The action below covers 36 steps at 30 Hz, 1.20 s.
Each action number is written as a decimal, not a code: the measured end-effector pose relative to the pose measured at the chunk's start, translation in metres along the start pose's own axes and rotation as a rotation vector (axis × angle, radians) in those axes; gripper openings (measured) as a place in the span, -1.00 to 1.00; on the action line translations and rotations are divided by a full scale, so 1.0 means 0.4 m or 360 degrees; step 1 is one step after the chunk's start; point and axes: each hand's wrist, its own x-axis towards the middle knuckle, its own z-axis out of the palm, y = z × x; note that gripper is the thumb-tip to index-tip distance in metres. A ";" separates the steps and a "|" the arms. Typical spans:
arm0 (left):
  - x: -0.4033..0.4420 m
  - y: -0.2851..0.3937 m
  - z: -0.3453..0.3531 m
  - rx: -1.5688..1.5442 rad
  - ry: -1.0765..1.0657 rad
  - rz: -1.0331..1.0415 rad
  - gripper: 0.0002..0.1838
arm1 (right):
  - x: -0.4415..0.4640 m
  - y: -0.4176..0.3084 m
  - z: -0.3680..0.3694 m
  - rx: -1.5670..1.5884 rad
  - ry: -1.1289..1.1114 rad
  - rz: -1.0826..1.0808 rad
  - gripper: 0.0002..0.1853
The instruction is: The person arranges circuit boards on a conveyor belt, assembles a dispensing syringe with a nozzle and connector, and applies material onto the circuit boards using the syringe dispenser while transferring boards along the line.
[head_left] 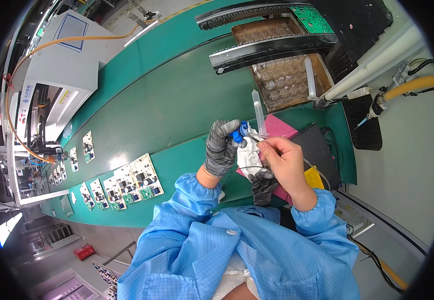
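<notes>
Where the near edge begins, one blue smock (192,245) covers the person's arms, its cuffs gathered at both wrists.

Loose glove (263,189): grey, lying against the near end of a crumpled white cloth (249,161).

Left hand (219,149): in a grey glove, fingertips bare, closed on a blue part (237,135) held up at the far end of the cloth.

Right hand (285,162): bare, thumb and forefinger pinched together just right of the blue part; whether a thin item sits between them cannot be told.

Circuit boards (146,176): a row on the green bench (187,162), left of the hands, components uppermost; more stand farther left.

Yellow label (314,177): right of the right hand.

Pink sheet (281,126): partly under the cloth.

Syringe (258,111): clear, just beyond the blue part.

Brown tray (327,72): far right, a second syringe (310,79) at its right side.

Black rails (272,51): two, across the tray, a green board (313,19) at their right end.

Orange hose (414,86): far right.

White machine (72,47): far left.
</notes>
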 end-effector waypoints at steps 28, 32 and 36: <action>-0.019 -0.007 -0.007 -0.0541 0.0142 -0.0698 -0.45 | 0.158 0.105 -0.103 -0.0247 0.0437 -0.0221 -0.77; -0.036 0.005 0.006 -0.0499 0.0117 -0.0741 -0.45 | 0.352 0.277 -0.219 -0.0814 0.0576 -0.0459 -0.76; -0.057 0.014 -0.009 -0.0451 0.0063 -0.0891 -0.42 | 0.443 0.324 -0.218 -0.1298 0.0495 -0.0544 -0.75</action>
